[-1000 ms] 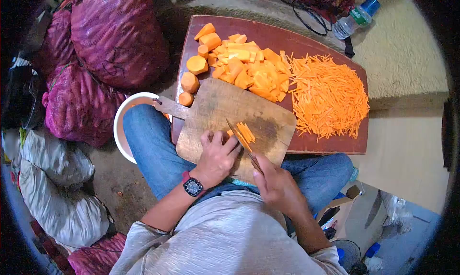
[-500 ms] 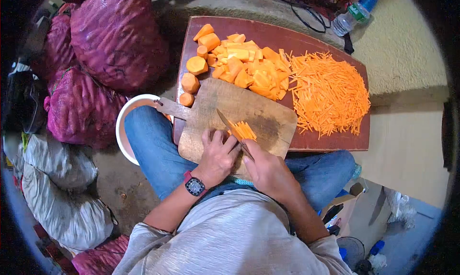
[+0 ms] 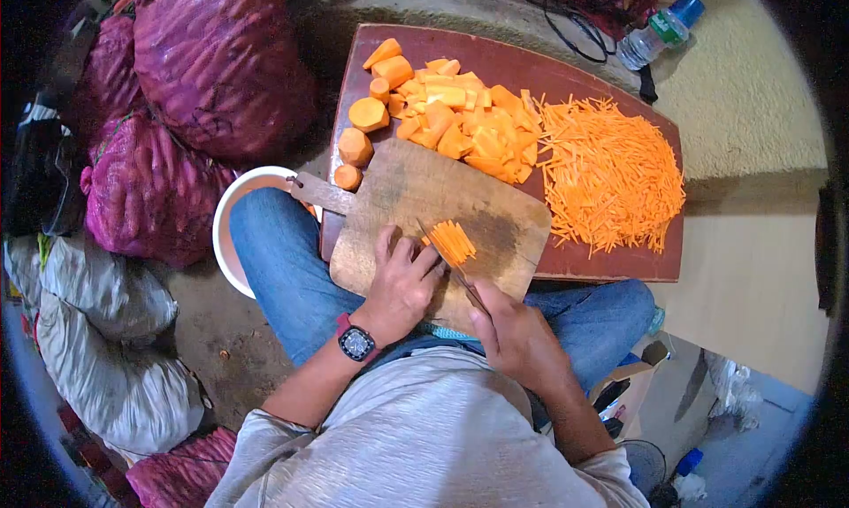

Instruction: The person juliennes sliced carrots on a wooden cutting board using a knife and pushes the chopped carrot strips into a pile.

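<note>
On the wooden cutting board (image 3: 389, 190), my left hand (image 3: 402, 282) has its fingers curled and pressed down beside the blade. A little orange shows at its fingertips, mostly hidden: a carrot piece. My right hand (image 3: 522, 336) is closed round the handle of a knife (image 3: 457, 273), which lies slantwise between the hands. Thin carrot strips (image 3: 453, 242) rest against the blade's right side. Beyond the board are carrot slices (image 3: 482, 137) in a heap and several thick carrot chunks (image 3: 355, 146). A large pile of carrot shreds (image 3: 615, 176) spreads to the right.
The board rests on a dark red tabletop (image 3: 610, 263) over my lap. A white tub (image 3: 232, 265) stands by my left knee. Full magenta net sacks (image 3: 221, 66) and white sacks (image 3: 115, 366) crowd the left. A plastic bottle (image 3: 650, 44) lies at the upper right.
My right hand has drawn the knife back toward me and slightly right. The cut strips sit a little further right. My left hand has hardly moved.
</note>
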The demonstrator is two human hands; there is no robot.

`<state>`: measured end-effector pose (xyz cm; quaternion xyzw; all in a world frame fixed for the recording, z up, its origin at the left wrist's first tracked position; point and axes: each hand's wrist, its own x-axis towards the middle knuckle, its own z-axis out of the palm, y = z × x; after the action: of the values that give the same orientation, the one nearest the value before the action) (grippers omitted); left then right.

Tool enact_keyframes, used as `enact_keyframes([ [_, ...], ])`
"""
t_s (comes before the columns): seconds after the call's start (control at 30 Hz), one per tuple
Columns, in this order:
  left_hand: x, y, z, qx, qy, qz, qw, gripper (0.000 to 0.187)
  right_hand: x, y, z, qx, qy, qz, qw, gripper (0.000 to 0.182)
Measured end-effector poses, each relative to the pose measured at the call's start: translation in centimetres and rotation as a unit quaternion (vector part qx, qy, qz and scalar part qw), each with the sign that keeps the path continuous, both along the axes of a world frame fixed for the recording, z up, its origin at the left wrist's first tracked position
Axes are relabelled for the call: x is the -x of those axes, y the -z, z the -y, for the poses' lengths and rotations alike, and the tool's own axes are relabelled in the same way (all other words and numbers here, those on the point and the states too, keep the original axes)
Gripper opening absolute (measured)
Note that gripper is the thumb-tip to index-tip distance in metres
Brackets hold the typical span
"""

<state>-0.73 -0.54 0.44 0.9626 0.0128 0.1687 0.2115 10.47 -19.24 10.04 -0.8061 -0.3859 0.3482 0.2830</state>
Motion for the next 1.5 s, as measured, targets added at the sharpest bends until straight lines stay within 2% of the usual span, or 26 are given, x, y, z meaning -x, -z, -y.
enact_keyframes([
  [0.03,0.0,-0.1,0.0,-0.011,0.008,-0.002,1.0,0.031,0.0,0.0,-0.5,0.002,-0.003,-0.001,1.0,0.041],
  [0.1,0.2,-0.3,0.1,-0.014,0.005,-0.008,1.0,0.032,-0.1,0.0,-2.2,0.095,0.021,-0.043,0.994,0.042],
  [0.13,0.2,-0.4,0.2,-0.019,0.001,-0.013,1.0,0.033,-0.4,0.2,-2.4,0.094,0.023,-0.042,0.994,0.042],
  [0.2,0.5,-0.7,0.4,-0.025,-0.004,-0.012,1.0,0.034,-0.7,0.9,-2.7,0.004,0.007,-0.018,1.0,0.043],
  [0.33,0.5,-0.8,0.1,-0.022,-0.018,-0.02,0.999,0.038,-0.5,-0.6,-1.1,0.073,-0.008,-0.046,0.996,0.044],
  [0.4,0.7,-0.1,0.1,-0.011,-0.021,-0.025,0.999,0.037,0.2,-0.3,-0.3,0.017,0.018,-0.032,0.999,0.043],
  [0.5,0.5,-0.4,0.0,-0.016,-0.016,-0.012,1.0,0.035,-0.4,1.2,-2.4,0.049,-0.023,-0.007,0.999,0.043],
  [0.7,0.5,-0.4,-0.1,-0.015,-0.01,0.008,1.0,0.035,0.1,-1.7,-0.5,0.065,0.012,-0.063,0.996,0.043],
  [0.83,0.5,0.2,0.0,0.005,-0.006,0.018,1.0,0.036,0.0,0.7,-2.2,0.069,0.011,-0.035,0.997,0.042],
  [0.93,0.4,0.1,0.1,0.007,-0.015,0.029,0.999,0.035,-0.3,0.9,-2.7,0.002,-0.001,-0.034,0.999,0.042],
  [1.0,0.4,0.4,-0.1,0.001,-0.016,0.03,0.999,0.034,-0.5,-0.5,-1.9,0.095,-0.008,-0.055,0.994,0.041],
  [1.03,0.5,0.6,0.0,-0.003,-0.019,0.028,0.999,0.034,-0.2,-0.5,-1.4,0.099,-0.01,-0.056,0.993,0.041],
  [1.1,0.6,0.8,0.1,0.007,-0.021,0.027,0.999,0.034,0.3,-0.2,-0.3,0.019,-0.016,-0.039,0.999,0.041],
  [1.33,0.5,0.7,-0.2,0.034,-0.017,0.021,0.999,0.032,-0.4,1.0,-2.3,-0.012,-0.032,-0.001,0.999,0.04],
  [1.43,0.6,0.8,-0.1,0.051,-0.022,0.03,0.998,0.033,0.0,-0.4,-0.5,0.042,-0.033,-0.052,0.997,0.039],
  [1.5,0.6,0.8,-0.1,0.065,-0.026,0.031,0.997,0.034,0.8,-0.4,-0.6,-0.011,0.002,-0.019,1.0,0.039],
])
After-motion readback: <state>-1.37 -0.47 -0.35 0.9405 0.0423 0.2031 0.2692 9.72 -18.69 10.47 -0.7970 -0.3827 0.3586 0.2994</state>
